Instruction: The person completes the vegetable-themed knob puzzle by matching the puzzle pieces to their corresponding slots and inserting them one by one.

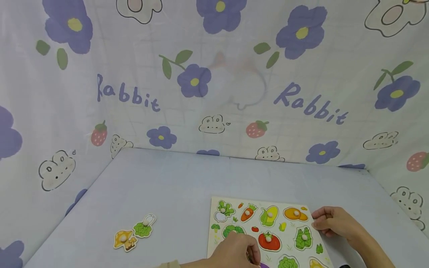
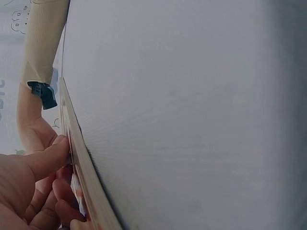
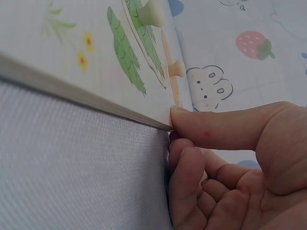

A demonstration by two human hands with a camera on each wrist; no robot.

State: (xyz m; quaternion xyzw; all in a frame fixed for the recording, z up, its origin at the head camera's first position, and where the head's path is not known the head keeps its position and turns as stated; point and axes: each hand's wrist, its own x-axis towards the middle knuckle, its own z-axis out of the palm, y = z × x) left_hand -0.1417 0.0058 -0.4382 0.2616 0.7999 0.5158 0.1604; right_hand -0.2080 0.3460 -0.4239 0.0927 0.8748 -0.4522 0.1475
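Note:
A wooden vegetable puzzle board lies on the table at the front right. My left hand is over its lower left part, thumb and fingers curled together at the surface. A purple piece shows just under these fingertips, mostly hidden; its knob is out of sight. In the left wrist view the left thumb and fingers meet close against the board's face. My right hand holds the board's right edge, with the thumb at the edge and the other fingers curled below it.
Left of the board lie a yellow mushroom piece and a bok choy piece, both knobbed. Knobbed carrot, corn, tomato and asparagus pieces sit in the board. A printed curtain encloses the table.

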